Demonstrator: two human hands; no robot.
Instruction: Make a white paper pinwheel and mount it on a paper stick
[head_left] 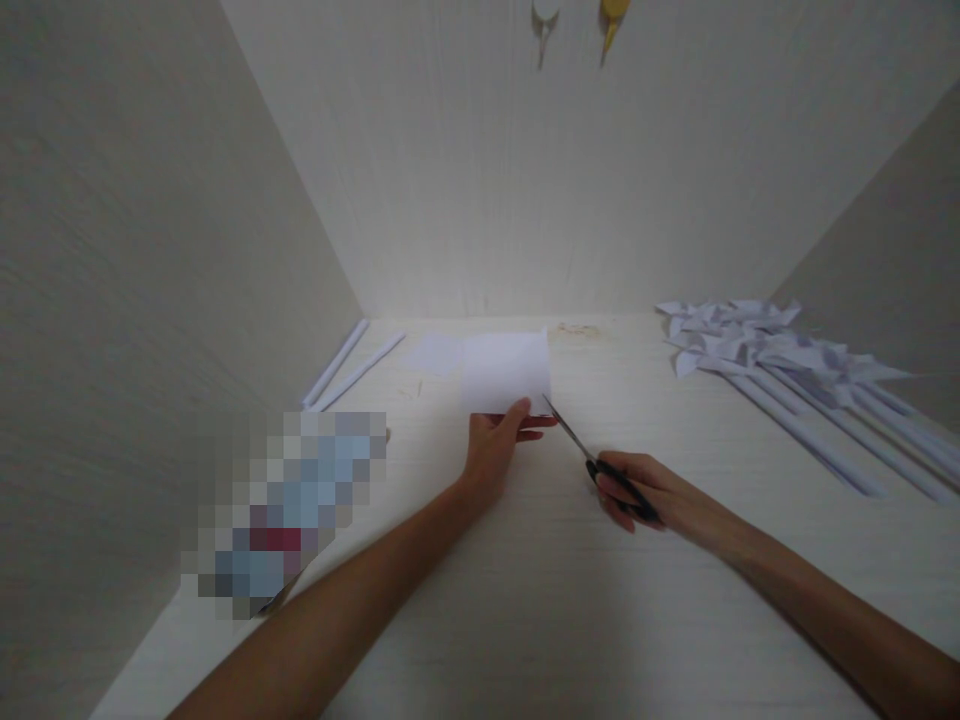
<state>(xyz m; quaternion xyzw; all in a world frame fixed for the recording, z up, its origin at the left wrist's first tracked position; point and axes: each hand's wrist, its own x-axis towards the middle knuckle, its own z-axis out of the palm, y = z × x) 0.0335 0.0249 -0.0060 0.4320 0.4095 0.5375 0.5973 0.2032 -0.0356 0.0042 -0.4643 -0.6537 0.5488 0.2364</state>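
1. Left hand [495,445] pinches the near edge of a white rectangular paper sheet [506,370], thumb on top, other fingers under; sheet is held just above the pale wood-grain counter [525,600], roughly at centre.
2. Right hand [637,490] is closed around the black handles of a pair of black-handled metal scissors [592,455]; blades point up-left, tips at the sheet's near right corner, just beside the left hand's fingertips. Blades look nearly together; whether they bite the paper can't be told.
3. Both forearms come in from the bottom edge, left from lower left, right from lower right.
4. A second, smaller white paper square [435,352] lies flat on the counter, just left of & behind the held sheet.
5. Two white rolled paper sticks [349,370] lie side by side at the far left, along the left wall.
6. Right side: pile of white paper pinwheels on long white sticks [757,355], well apart from the hands, sticks fanning toward the near right.
7. Blurred-out patch [285,510] at near left; contents can't be made out.
8. Back wall, top: a whitish item & a yellow item [611,20] hang; too small to ID.
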